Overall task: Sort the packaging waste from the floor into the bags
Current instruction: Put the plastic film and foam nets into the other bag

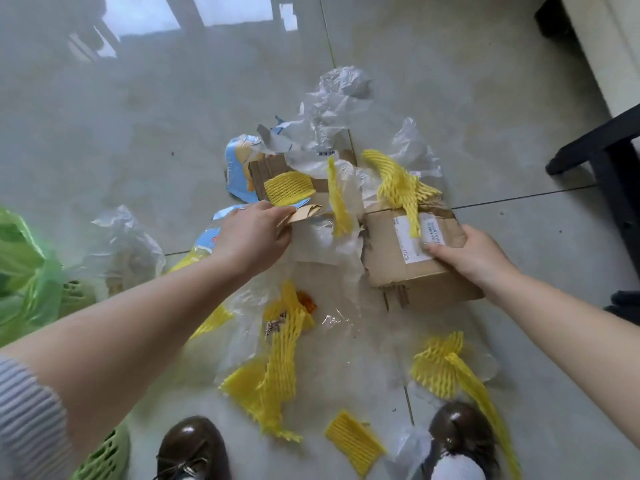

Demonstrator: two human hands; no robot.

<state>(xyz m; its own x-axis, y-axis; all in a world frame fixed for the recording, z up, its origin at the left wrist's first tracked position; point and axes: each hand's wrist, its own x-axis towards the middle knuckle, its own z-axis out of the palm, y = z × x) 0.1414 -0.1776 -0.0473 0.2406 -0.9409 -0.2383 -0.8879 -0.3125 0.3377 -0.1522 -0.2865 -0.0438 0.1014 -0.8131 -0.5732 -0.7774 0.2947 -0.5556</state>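
The left hand is pinching a torn cardboard strip in its grip, fingers closed on the strip's near end just left of the picture's centre. The right hand is clamping the right edge of a crushed cardboard box at about 3 o'clock from the left hand, thumb lying on the box's white shipping label, with a strand of yellow foam net draping over the box's far edge. Between the two hands, clear plastic film is lying crumpled on the tiled floor. At 12 o'clock from the left hand, a second cardboard piece is carrying a yellow foam pad, beside a blue and white wrapper. More yellow netting is spreading at 6 o'clock, near two brown shoes. At 9 o'clock, a green bag is sitting in what is probably a green basket, partly hidden by the left forearm.
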